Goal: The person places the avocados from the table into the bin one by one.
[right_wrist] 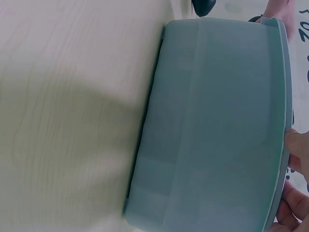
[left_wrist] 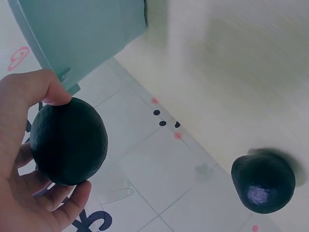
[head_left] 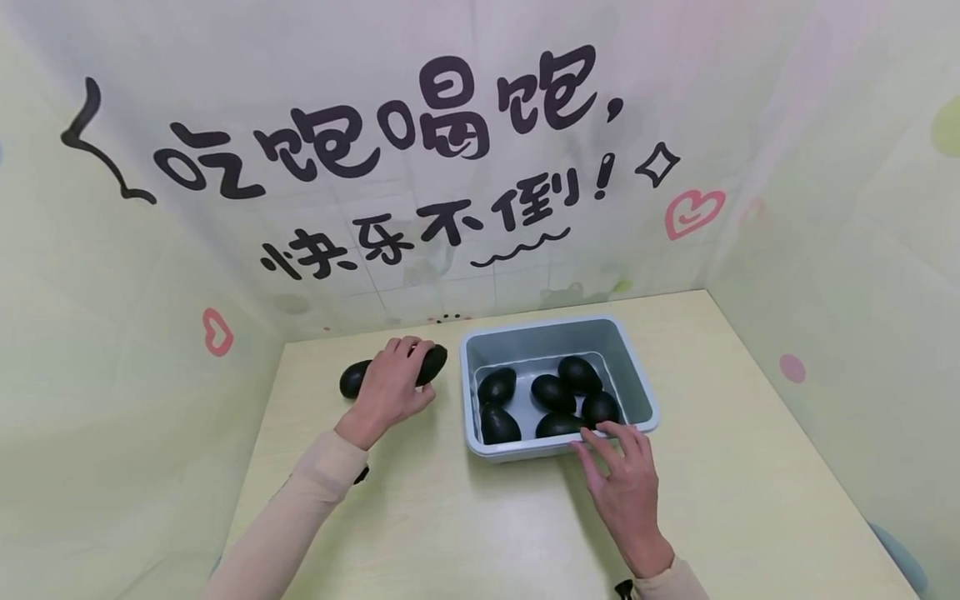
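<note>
My left hand (head_left: 390,383) grips a dark avocado (left_wrist: 70,142), thumb on one side and fingers on the other, to the left of the bin. A second avocado (left_wrist: 264,182) lies on the table just left of that hand; in the head view the hand partly covers it. At the near rim of the grey-blue bin (head_left: 555,325), my right hand (head_left: 624,492) pinches the edge between thumb and fingers. Several dark avocados (head_left: 553,392) lie on the bin's floor. Only the bin's outer wall (right_wrist: 217,125) shows in the right wrist view, its contents hidden.
The pale wooden table (head_left: 450,533) carries the bin towards its back edge. Behind it hangs a white printed curtain (head_left: 510,200) with black lettering, and further curtain panels enclose the left and right sides.
</note>
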Available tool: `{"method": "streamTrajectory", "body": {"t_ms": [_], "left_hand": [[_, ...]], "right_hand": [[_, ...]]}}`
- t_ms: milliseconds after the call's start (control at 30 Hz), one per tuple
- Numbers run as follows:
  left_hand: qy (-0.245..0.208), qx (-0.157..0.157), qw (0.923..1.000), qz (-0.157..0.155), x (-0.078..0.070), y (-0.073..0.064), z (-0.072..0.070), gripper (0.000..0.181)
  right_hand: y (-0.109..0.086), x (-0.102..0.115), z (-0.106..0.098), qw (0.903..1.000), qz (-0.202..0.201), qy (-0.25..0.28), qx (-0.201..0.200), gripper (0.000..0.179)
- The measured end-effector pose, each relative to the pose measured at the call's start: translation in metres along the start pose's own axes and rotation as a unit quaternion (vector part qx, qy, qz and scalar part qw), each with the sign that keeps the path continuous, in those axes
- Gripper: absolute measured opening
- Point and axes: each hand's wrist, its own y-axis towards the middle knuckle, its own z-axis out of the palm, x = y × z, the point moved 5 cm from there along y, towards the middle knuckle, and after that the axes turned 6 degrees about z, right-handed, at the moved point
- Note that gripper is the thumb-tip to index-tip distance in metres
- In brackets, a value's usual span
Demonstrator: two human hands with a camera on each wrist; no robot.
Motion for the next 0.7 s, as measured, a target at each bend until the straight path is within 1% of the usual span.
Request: {"method": "streamTrajectory", "body": {"t_ms": [167,367,533,700], "left_hand": [[0.002,-0.009,0.9999,0.008,-0.0014,-0.0014,-0.0026,0.060],[0.002,-0.012,0.9998,0.015,-0.0013,-0.0051,-0.0023,0.058],[0.002,-0.011,0.9998,0.014,-0.0019,-0.0043,-0.0045,0.058],[0.002,-0.018,0.9996,0.023,-0.0042,-0.0035,-0.0070,0.059]], "right_hand": [[0.0004,0.0000,-0.0005,1.0000,0.002,-0.003,0.003,0.031],[0.0005,0.0014,-0.0009,1.0000,-0.001,-0.007,0.004,0.029],[0.0005,0.0019,-0.0010,0.9999,-0.003,-0.010,0.001,0.031],[0.0004,0.0010,-0.0007,1.0000,-0.002,-0.010,0.001,0.031]]}}
